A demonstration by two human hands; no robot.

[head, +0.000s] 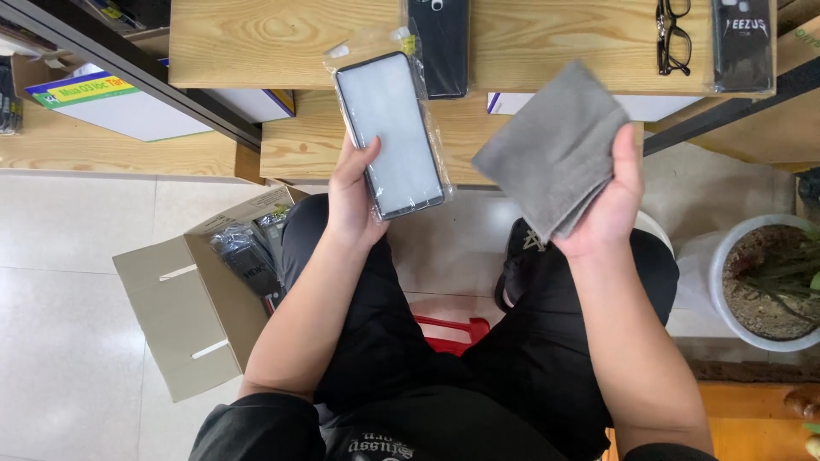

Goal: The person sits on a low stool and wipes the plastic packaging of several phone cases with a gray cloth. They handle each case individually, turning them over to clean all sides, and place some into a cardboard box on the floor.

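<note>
Two hands up over the lap, person seated on a red stool (451,331), black clothes, view straight down. Far left: a white box (115,101) with a yellow-and-green label lies on the lower wooden shelf (128,154). On the pale tiled floor (68,273) beside the left knee stands an open cardboard box (175,320), flaps spread, black packaged items (248,260) piled inside it. Left hand (352,192) holds a phone case (389,132) in a clear plastic sleeve, upright and tilted slightly, white face toward the person, black rim; thumb pressed on the front near the lower left edge, the other fingers wrapped behind and clamped on it, hidden from view. The case is held in the air in front of the wooden table (282,38), its top overlapping the table edge. Just behind it on the table lies a black case (440,43), also sleeved. Right hand (608,201) holds a grey cloth (551,149), folded roughly square, lying over the palm and fingers, thumb closed along its right edge and pinning it; the cloth is near the phone case, not touching it. Farther right on the table: black glasses (673,36), then another black packaged item (741,43). On the floor at far right, a white pot (726,290) with soil and a green plant.
</note>
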